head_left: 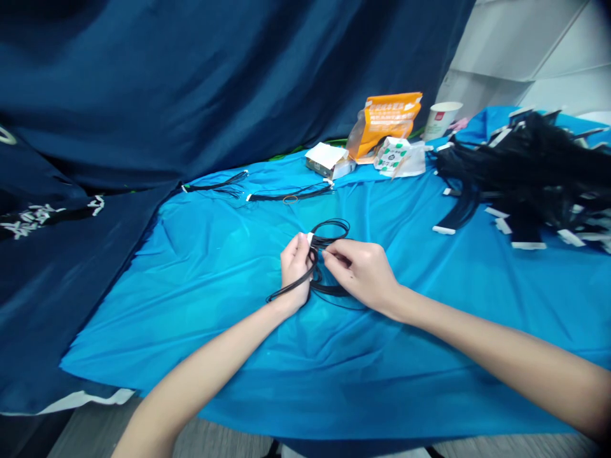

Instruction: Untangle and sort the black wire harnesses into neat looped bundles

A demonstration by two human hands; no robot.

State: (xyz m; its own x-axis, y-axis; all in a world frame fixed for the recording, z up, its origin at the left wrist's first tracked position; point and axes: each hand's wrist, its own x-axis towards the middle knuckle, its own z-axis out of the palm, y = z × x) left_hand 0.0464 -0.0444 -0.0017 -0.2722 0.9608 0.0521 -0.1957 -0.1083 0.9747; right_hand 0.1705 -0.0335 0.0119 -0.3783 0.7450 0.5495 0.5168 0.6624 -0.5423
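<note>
A bundle of thin black wires (329,290) with a white connector (310,238) hangs in loops between my two hands, above the blue cloth. My left hand (296,267) is closed around the bundle, its thumb just under the white connector. Close on its right, my right hand (358,267) has thumb and forefinger pinched at the wires near the connector. Which strand sits between those fingertips is too small to tell. Some loops pass behind both hands and are partly hidden.
Blue cloth (191,305) covers the table. Two wire bundles, one with a white end (286,194), lie at the back. A small box (329,159), an orange pouch (389,124) and a paper cup (442,121) stand behind. A large pile of black cables (534,165) lies right.
</note>
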